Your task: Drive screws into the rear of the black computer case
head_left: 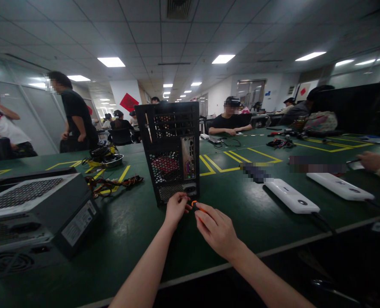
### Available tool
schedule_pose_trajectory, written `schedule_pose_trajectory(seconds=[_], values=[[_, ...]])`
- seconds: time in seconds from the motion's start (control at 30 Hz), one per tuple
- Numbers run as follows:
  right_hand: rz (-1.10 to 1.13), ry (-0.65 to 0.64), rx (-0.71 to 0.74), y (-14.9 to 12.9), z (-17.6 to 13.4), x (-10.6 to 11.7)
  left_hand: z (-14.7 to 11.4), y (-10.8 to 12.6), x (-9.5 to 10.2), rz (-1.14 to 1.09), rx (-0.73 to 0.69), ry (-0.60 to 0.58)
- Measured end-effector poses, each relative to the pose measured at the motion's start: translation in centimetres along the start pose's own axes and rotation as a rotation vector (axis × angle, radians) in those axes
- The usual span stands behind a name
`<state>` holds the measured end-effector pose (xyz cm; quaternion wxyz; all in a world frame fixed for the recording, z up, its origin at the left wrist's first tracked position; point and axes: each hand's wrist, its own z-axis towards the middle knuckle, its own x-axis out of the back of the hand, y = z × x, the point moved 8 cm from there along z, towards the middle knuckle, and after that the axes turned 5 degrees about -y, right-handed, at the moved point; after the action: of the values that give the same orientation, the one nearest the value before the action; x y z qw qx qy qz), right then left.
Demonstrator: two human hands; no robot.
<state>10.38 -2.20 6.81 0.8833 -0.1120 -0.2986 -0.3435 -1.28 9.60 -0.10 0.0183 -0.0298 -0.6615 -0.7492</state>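
A black computer tower case stands upright on the green table, its back panel facing me with vent mesh and a metal port plate. My left hand is at the lower edge of that panel, beside the power supply socket. Its fingers are pinched together, and anything between them is too small to make out. Just to the right, my right hand is closed around an orange and black screwdriver, mostly hidden by the fingers. The tool's end comes close to my left fingertips; whether they touch, I cannot tell.
A large grey computer power supply lies at the left, with bundled cables and a metal bowl behind it. White power strips lie at the right, near another person's hand. Someone sits across the table.
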Motion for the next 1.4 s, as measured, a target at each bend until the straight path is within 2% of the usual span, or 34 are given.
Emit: schedule_pose_trajectory(seconds=[0.4, 0.67, 0.87, 0.97, 1.23, 1.4], values=[[-0.018, -0.032, 0.017, -0.1, 0.0, -0.4, -0.4, 0.0, -0.7, -0.078, 0.085, -0.052], [-0.078, -0.146, 0.095, -1.0, 0.3, -0.8, -0.3, -0.9, -1.2, -0.325, 0.193, -0.121], [-0.096, -0.053, -0.016, 0.1, 0.3, -0.5, -0.4, -0.7, -1.2, -0.360, 0.209, -0.118], [-0.123, -0.055, -0.081, 0.6, 0.3, -0.5, -0.3, -0.8, -1.3, -0.331, 0.199, -0.114], [-0.129, -0.047, -0.031, -0.1, 0.4, -0.5, -0.3, -0.7, -1.0, -0.269, 0.163, -0.064], [-0.120, -0.004, -0.105, 0.6, 0.3, -0.1, -0.3, -0.7, -1.0, -0.253, 0.177, -0.052]])
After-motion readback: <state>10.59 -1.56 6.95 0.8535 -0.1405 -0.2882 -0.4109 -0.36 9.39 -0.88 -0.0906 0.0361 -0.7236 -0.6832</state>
